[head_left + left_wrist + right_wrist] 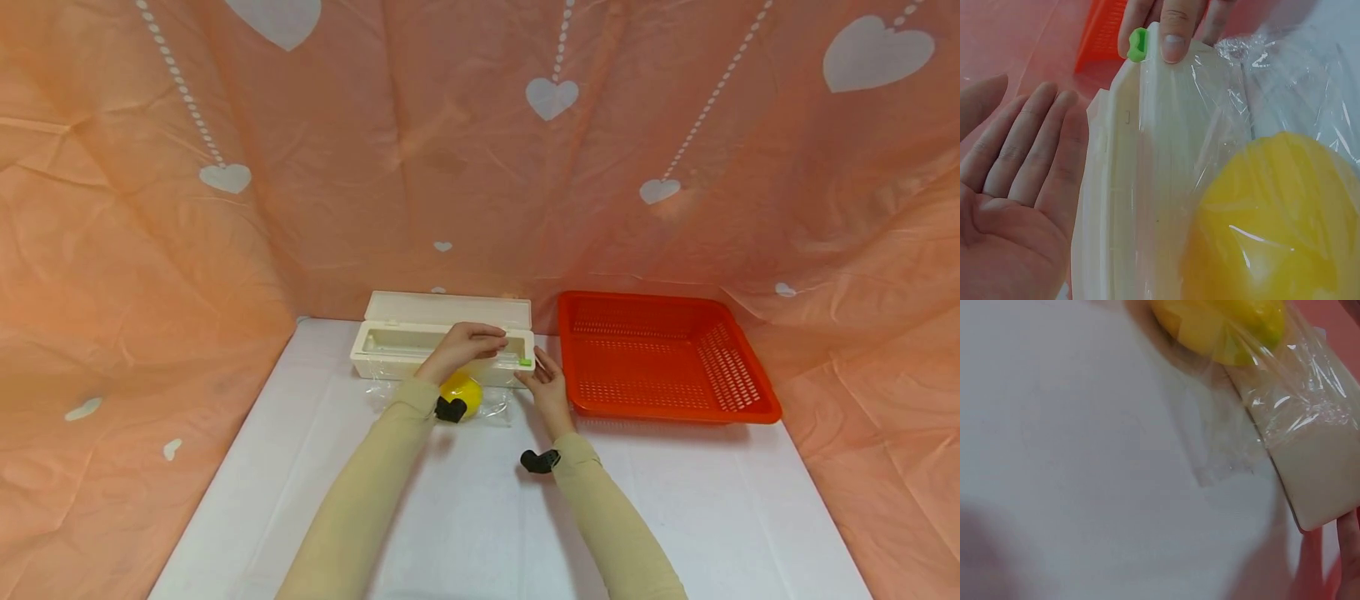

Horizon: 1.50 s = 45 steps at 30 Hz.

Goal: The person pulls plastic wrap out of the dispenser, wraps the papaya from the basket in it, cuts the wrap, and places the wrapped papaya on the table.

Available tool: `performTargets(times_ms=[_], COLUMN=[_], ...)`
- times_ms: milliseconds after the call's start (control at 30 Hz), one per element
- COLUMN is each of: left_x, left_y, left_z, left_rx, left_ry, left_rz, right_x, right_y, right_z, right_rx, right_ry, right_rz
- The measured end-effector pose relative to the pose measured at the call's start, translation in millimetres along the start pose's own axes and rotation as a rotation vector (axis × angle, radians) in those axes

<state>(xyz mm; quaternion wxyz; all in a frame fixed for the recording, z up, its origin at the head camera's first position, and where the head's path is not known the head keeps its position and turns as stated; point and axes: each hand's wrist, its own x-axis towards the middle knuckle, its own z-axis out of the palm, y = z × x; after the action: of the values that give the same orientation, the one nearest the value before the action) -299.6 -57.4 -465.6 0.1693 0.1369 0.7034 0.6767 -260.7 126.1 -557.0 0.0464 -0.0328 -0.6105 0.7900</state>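
A cream cling film dispenser [405, 367] lies along the back of the table with its lid raised. Its green slide cutter [1138, 45] sits at the right end of the front edge. Clear cling film [1297, 81] hangs over the front wall and drapes across a round yellow fruit [461, 393]. With thumb on the front and fingers round the end, my right hand [550, 390] grips the dispenser's right end, close by the cutter. Above the dispenser's trough, my left hand [467, 346] is held with straight fingers, its palm [1013, 237] free of any object.
Just right of the dispenser stands a red plastic basket [675, 415] with perforated walls. A white cloth [480, 517] covers the table. Peach curtains [450, 167] with white hearts close off the back and both sides.
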Motion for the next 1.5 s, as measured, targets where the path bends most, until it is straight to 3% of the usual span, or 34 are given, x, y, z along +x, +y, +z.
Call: performTargets(times_ms=[100, 367, 567, 900, 1100, 1267, 1500], left_x=[3.0, 15.7, 22.7, 28.4, 31.3, 34.0, 34.8], left_y=[2.5, 2.6, 0.8, -5.7, -11.7, -17.5, -16.4], left_z=[3.1, 18.1, 28.6, 33.7, 36.7, 36.0, 35.8], left_rx=[0.026, 0.225, 0.315, 0.349, 0.328, 0.306, 0.310], left_ry=[-0.012, -0.110, -0.140, -0.137, -0.088, -0.038, -0.042], left_rz=[-0.004, 0.140, 0.167, 0.147, 0.145, 0.142, 0.147], right_x=[0.8, 0.6, 0.1, 1.0, 1.8, -0.7, 0.9], right_y=[0.6, 0.5, 0.8, 2.7, 1.7, 1.9, 2.2], right_z=[-0.3, -1.0, -0.9, -3.3, -4.6, -3.1, -1.0], right_rx=[0.007, 0.015, 0.020, 0.042, 0.043, 0.018, 0.003], right_ry=[0.003, -0.007, -0.014, -0.044, -0.062, -0.041, -0.009], right_rz=[0.002, -0.011, -0.009, 0.003, -0.004, -0.008, -0.029])
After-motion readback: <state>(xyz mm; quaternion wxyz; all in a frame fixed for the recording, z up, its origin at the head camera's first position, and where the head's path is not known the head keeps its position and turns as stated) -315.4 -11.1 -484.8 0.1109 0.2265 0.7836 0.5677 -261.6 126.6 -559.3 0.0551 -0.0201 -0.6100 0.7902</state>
